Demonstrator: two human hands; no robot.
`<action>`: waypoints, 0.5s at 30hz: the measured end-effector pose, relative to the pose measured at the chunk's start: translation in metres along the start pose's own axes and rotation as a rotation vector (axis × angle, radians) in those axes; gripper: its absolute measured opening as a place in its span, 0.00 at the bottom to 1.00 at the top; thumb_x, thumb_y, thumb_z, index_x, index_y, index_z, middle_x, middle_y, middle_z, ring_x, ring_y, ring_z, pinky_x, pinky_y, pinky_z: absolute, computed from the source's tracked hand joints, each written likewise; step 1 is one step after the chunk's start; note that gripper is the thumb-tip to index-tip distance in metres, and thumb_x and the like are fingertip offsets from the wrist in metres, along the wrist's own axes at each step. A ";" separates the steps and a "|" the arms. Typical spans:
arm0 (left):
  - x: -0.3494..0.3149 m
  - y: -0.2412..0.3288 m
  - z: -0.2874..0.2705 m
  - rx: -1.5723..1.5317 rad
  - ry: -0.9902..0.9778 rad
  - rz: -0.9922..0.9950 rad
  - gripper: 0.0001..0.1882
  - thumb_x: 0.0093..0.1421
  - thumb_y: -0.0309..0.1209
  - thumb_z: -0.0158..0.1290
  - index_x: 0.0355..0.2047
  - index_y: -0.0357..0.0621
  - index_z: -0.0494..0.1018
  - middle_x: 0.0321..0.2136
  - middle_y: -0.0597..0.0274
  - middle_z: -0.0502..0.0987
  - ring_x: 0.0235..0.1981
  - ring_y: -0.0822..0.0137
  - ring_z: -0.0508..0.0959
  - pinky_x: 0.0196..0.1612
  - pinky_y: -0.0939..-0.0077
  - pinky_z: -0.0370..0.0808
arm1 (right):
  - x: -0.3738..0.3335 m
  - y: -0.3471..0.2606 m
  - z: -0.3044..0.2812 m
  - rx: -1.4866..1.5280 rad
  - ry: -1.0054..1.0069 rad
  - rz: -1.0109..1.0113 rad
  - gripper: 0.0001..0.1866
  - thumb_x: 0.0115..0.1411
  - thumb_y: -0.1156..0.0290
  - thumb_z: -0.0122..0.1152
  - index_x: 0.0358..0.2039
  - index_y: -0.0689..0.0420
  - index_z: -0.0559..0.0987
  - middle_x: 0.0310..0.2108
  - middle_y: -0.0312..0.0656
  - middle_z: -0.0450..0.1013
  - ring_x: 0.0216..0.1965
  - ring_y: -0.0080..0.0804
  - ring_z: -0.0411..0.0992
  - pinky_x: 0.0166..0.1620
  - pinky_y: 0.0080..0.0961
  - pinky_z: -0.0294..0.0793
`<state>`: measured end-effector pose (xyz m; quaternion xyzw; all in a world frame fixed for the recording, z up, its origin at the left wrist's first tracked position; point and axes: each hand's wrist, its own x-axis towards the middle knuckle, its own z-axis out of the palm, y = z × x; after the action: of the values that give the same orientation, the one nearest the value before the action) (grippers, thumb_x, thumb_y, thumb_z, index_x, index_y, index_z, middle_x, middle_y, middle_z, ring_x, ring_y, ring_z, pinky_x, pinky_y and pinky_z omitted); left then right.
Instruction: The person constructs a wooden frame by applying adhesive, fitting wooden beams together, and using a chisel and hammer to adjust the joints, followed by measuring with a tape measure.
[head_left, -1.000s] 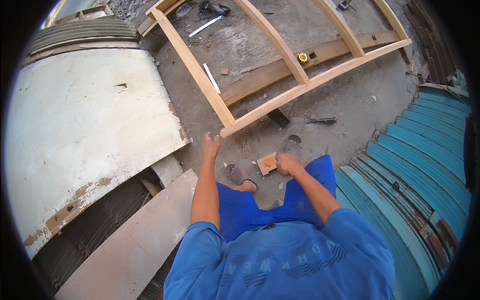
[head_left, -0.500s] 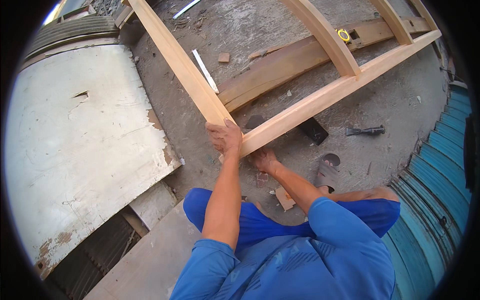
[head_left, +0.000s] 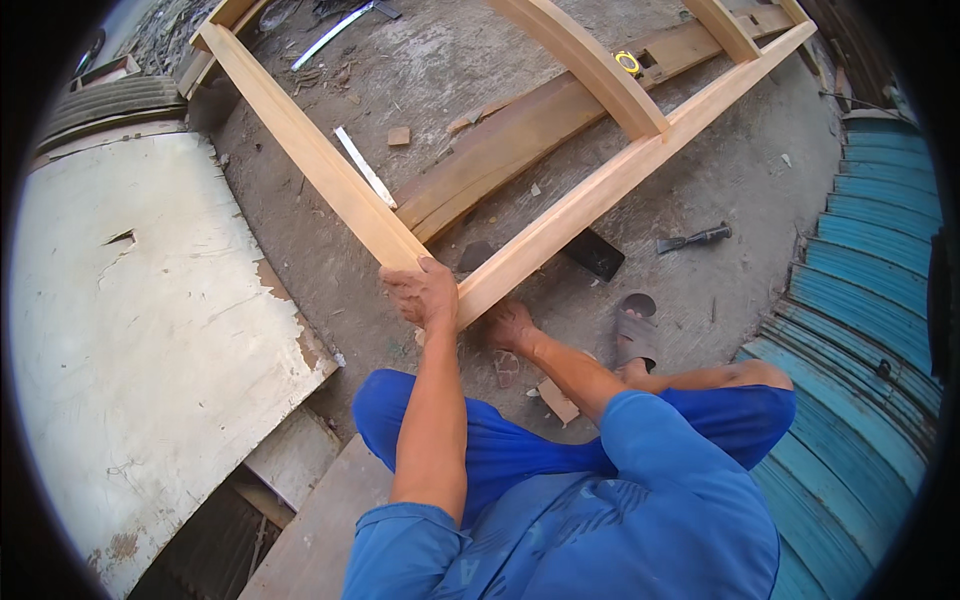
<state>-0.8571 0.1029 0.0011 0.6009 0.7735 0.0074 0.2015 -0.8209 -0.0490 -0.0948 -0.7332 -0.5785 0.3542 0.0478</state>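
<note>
A pale wooden frame [head_left: 575, 222] with a curved crosspiece [head_left: 590, 62] stretches away from me, its near corner between my hands. My left hand [head_left: 425, 292] is closed over the end of the left rail [head_left: 318, 160] at that corner. Just right of it, my right hand [head_left: 512, 326] is curled against the underside of the near rail, with its fingertips partly hidden. Under the frame lies a thick brown timber [head_left: 520, 140] with a cut slot. A yellow tape measure [head_left: 627, 62] rests on that timber.
A chisel-like tool [head_left: 694, 238] and a dark flat piece [head_left: 594, 256] lie on the concrete floor at right. Wood offcuts [head_left: 558, 400] are near my sandalled foot [head_left: 636, 335]. A worn white panel [head_left: 160, 330] stands left; blue corrugated sheeting [head_left: 870, 290] is at right.
The view has shifted, so the scene sits further left and mostly lower, and the frame's far left corner now shows. Both hands keep their places at the near corner.
</note>
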 end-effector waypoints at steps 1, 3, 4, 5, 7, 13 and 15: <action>0.002 -0.004 0.002 0.007 0.012 0.007 0.38 0.63 0.44 0.50 0.64 0.30 0.51 0.58 0.34 0.67 0.59 0.39 0.70 0.57 0.44 0.70 | -0.004 -0.006 -0.013 0.029 -0.030 0.007 0.24 0.62 0.60 0.56 0.58 0.51 0.77 0.57 0.44 0.76 0.57 0.39 0.75 0.52 0.36 0.79; -0.002 -0.001 0.013 0.005 0.029 0.014 0.38 0.63 0.43 0.50 0.64 0.30 0.52 0.57 0.34 0.68 0.58 0.38 0.71 0.57 0.44 0.71 | 0.001 0.011 -0.001 -0.028 -0.067 0.034 0.24 0.62 0.61 0.57 0.59 0.50 0.76 0.57 0.44 0.75 0.58 0.40 0.74 0.54 0.37 0.78; -0.002 0.002 0.017 0.004 0.038 0.016 0.37 0.62 0.43 0.51 0.63 0.30 0.53 0.57 0.34 0.68 0.57 0.37 0.72 0.57 0.44 0.71 | 0.008 0.024 0.008 -0.056 -0.087 0.046 0.24 0.61 0.61 0.57 0.59 0.49 0.76 0.57 0.44 0.75 0.58 0.40 0.74 0.54 0.37 0.78; -0.003 0.009 0.017 -0.018 0.020 0.012 0.38 0.62 0.43 0.51 0.63 0.30 0.53 0.56 0.34 0.69 0.57 0.37 0.72 0.57 0.44 0.71 | 0.015 0.035 0.011 -0.090 -0.040 0.027 0.24 0.61 0.62 0.57 0.59 0.50 0.76 0.57 0.44 0.75 0.58 0.40 0.74 0.55 0.37 0.78; -0.008 0.011 0.013 -0.044 -0.025 0.004 0.38 0.61 0.44 0.51 0.63 0.30 0.53 0.55 0.35 0.70 0.55 0.36 0.74 0.56 0.44 0.71 | 0.017 0.042 0.029 -0.150 0.039 -0.007 0.24 0.61 0.62 0.58 0.59 0.50 0.76 0.57 0.44 0.76 0.58 0.41 0.74 0.55 0.37 0.78; 0.000 0.000 0.007 -0.043 0.010 0.016 0.39 0.60 0.44 0.51 0.62 0.29 0.53 0.55 0.33 0.70 0.53 0.37 0.75 0.55 0.44 0.72 | 0.007 0.014 0.029 -0.062 0.088 0.049 0.22 0.56 0.67 0.60 0.53 0.53 0.78 0.51 0.47 0.77 0.53 0.45 0.77 0.51 0.44 0.77; -0.009 0.010 0.002 -0.018 0.003 0.012 0.40 0.60 0.44 0.50 0.63 0.28 0.52 0.56 0.33 0.69 0.55 0.37 0.74 0.56 0.44 0.72 | -0.001 0.015 0.032 -0.022 0.141 0.117 0.21 0.53 0.68 0.61 0.49 0.55 0.78 0.47 0.48 0.77 0.50 0.47 0.77 0.49 0.45 0.77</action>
<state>-0.8450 0.0969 0.0045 0.6035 0.7702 0.0166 0.2058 -0.8271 -0.0652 -0.1254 -0.7895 -0.5335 0.2976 0.0595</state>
